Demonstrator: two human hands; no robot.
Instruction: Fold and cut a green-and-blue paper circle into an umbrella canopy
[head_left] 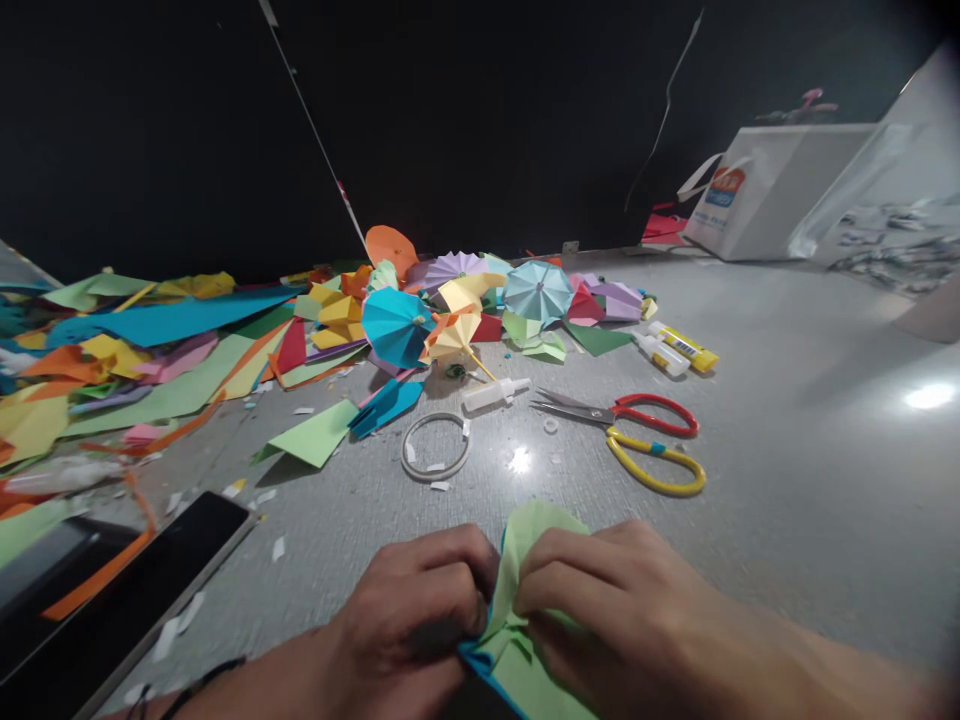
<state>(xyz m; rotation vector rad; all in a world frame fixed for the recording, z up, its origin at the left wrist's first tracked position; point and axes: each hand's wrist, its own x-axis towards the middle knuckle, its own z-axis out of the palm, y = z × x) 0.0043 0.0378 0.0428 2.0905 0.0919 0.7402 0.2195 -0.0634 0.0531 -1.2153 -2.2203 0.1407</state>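
Both my hands pinch a folded piece of light green paper (534,545) with a blue underside at the bottom middle of the view. My left hand (420,615) grips its left side with fingers curled in. My right hand (607,600) grips its right side, fingers pressed on the folds. The green paper stands up between the two hands just above the grey table (787,470).
Red-and-yellow scissors (637,435) lie ahead, with a tape ring (435,447), a small glue bottle (495,393) and a yellow glue stick (684,347). Several paper umbrellas (397,325) and coloured paper scraps (165,370) cover the left. A black phone (161,580) lies lower left; a white bag (772,190) stands far right.
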